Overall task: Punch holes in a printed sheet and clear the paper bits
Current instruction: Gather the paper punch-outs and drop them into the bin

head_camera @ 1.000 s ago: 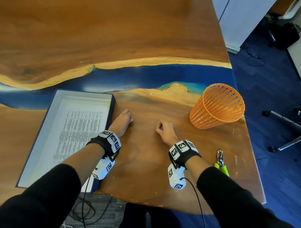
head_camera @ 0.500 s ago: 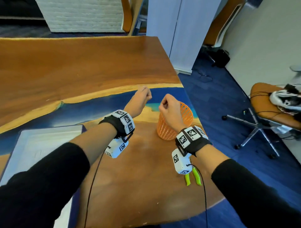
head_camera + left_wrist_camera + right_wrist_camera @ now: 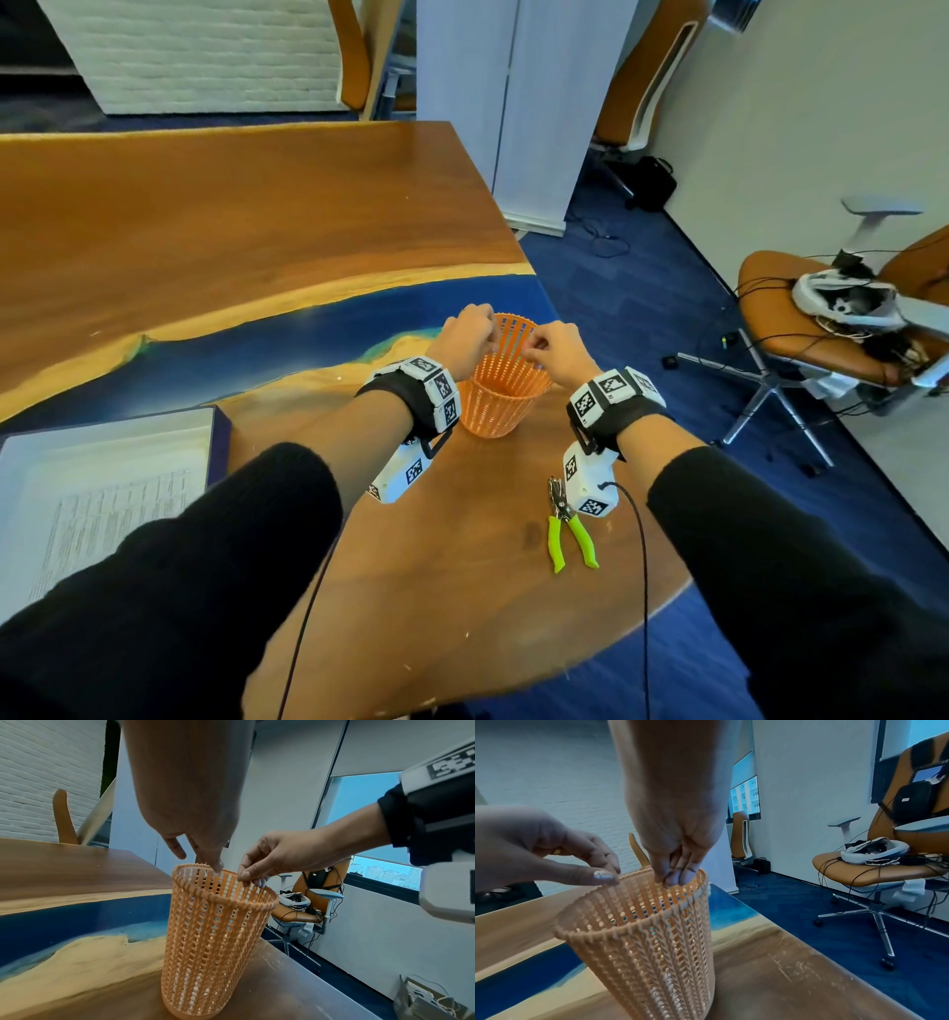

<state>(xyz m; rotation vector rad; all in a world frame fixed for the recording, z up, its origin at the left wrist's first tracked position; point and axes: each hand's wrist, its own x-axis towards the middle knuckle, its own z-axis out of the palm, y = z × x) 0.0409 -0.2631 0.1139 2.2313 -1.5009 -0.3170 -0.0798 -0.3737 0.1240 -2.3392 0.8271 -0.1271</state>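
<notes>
An orange mesh basket (image 3: 500,406) (image 3: 210,943) (image 3: 641,943) stands upright on the table's right end. Both hands hover over its rim with fingertips pointing down into it. My left hand (image 3: 464,331) (image 3: 197,860) (image 3: 608,874) has its thumb parted from the other fingers. My right hand (image 3: 557,349) (image 3: 252,879) (image 3: 673,878) keeps thumb and fingertips pinched together just inside the rim; no paper bits show between them. The green-handled hole punch (image 3: 562,509) lies under my right wrist. The printed sheet (image 3: 102,509) rests in a shallow box (image 3: 218,447) at the left.
The wooden table (image 3: 257,205) with a blue resin band ends just right of the basket. An office chair (image 3: 801,318) piled with cables stands on the blue carpet to the right. Wrist-camera cables trail off the table's near edge.
Both hands rose from the tabletop and travelled right to the basket; they now sit over its mouth with fingertips down. The head view swung up and right.
</notes>
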